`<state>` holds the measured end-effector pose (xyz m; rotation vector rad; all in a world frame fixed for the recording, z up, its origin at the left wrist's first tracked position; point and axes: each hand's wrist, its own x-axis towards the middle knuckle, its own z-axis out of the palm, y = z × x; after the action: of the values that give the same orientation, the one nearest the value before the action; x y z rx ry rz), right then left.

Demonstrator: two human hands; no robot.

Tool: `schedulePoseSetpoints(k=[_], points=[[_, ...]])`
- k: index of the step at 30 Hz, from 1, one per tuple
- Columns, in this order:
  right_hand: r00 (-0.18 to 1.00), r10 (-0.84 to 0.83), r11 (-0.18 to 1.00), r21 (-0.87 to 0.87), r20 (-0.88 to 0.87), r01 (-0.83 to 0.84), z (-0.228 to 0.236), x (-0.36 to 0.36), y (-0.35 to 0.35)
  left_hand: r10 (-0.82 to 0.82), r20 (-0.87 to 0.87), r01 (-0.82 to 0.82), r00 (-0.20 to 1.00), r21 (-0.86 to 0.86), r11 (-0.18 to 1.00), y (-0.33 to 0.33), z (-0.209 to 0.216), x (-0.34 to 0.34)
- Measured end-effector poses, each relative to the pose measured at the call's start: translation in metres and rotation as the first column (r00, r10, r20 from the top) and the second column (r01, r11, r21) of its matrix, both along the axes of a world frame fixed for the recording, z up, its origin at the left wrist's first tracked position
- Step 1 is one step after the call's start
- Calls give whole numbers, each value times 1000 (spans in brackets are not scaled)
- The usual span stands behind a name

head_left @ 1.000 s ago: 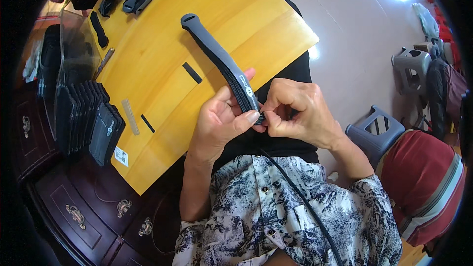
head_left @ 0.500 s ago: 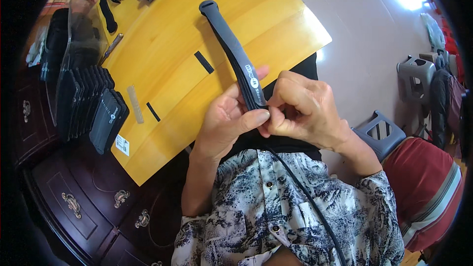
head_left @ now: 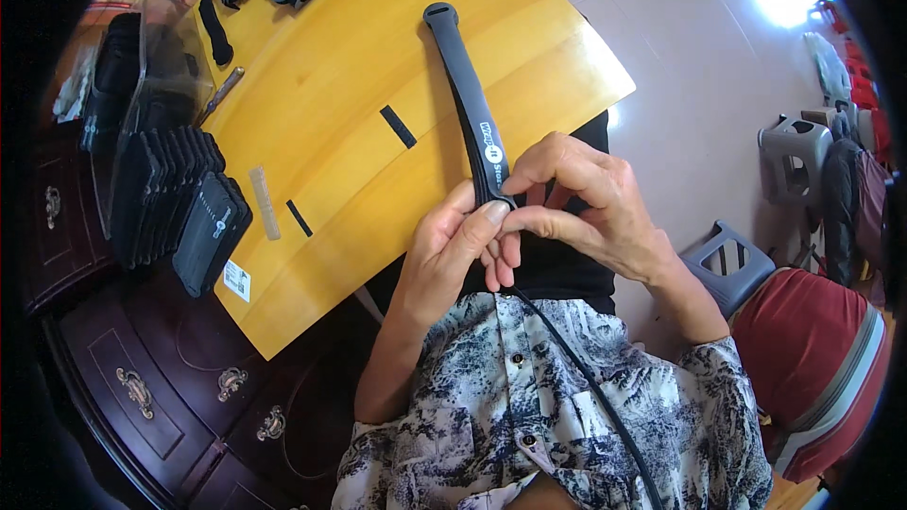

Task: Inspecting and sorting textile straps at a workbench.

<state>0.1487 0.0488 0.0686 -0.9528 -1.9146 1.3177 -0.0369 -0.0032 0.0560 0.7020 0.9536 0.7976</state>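
Note:
A bundle of long dark grey straps (head_left: pixel 470 80) with a white print slants over the table, its slotted end pointing away from me. My left hand (head_left: pixel 452 244) grips the near end, thumb on top and the other fingers curled beneath. At that same end, the thumb and index finger of my right hand (head_left: pixel 590 198) are closed in a pinch at the strap's edge. What lies between those fingertips is mostly hidden. A short black strip (head_left: pixel 398 127) lies on the yellow table (head_left: pixel 331 104), left of the bundle.
Several stacked strap bundles (head_left: pixel 213 236) stand at the table's left edge. Near them lie a thin black strip (head_left: pixel 299 218), a translucent strip (head_left: pixel 265 203) and a white label (head_left: pixel 237 280). Farther off are a slim pen-like tool (head_left: pixel 222 94) and a loose black strap (head_left: pixel 215 30). Grey stools (head_left: pixel 727 264) stand at right.
The bundle's far end has swung right and the bundle stands steeper in view. My left fingers have curled under its near end. My right thumb and index finger have straightened out of their tighter curl.

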Motion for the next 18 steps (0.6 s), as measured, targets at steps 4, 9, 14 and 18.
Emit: schedulePoseSetpoints(k=[4, 9, 14, 18], points=[[997, 13, 1000, -20, -81, -14, -5, 4, 0, 20, 66, -20, 998, 7, 1000, 0, 2, 2], [988, -139, 990, -38, -73, 137, 3, -7, -9, 93, 95, -99, 991, 62, 993, -5, -2, 12], [914, -374, 901, -293, -156, 319, -6, -1, 21, 16, 175, -10, 984, -32, 999, -20, 2, 14], [883, -349, 905, -359, -313, 230, 1, -6, 19, 110, 159, -109, 981, -19, 994, -19, -5, 11]])
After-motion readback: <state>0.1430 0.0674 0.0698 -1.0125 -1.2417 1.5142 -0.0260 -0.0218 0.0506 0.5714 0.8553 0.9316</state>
